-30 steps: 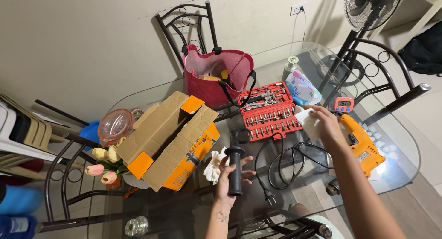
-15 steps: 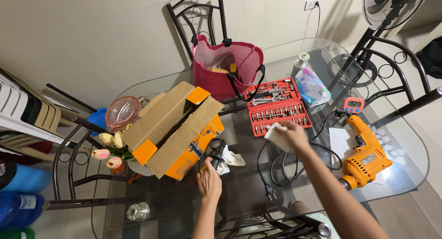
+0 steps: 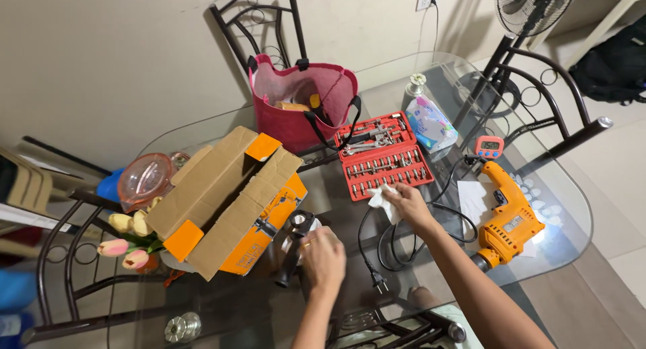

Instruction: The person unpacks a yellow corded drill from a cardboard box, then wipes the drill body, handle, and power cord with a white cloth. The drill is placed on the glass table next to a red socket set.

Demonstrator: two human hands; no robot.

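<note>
A: Left hand (image 3: 323,258) state at this frame?

B: It was seen from the back, fingers curled over a black side handle (image 3: 291,251) lying on the glass table (image 3: 572,208). The handle's ring end pointed toward the cardboard box (image 3: 225,201), its grip end toward the near table edge. A white rag (image 3: 311,226) showed just beyond the knuckles. Whether the fingers fully closed round the handle could not be told.

A: Right hand (image 3: 404,204)?

B: It pinched a crumpled white cloth (image 3: 381,200) between thumb and fingers, at the near edge of the red socket set case (image 3: 380,155), above the coiled black power cord (image 3: 397,238).

A: Cord endpoints?

B: The plug lay near the front edge between the two forearms; the other end ran to the orange electric drill (image 3: 508,221), which lay on its side to the right, on a white sheet, well apart from both hands.

A: Other items logged?

B: A red tote bag (image 3: 303,107) stood behind the socket case, a small digital timer (image 3: 489,146) beyond the drill, a tissue pack (image 3: 431,124) near the case, and tulips (image 3: 128,238) left of the box.
</note>
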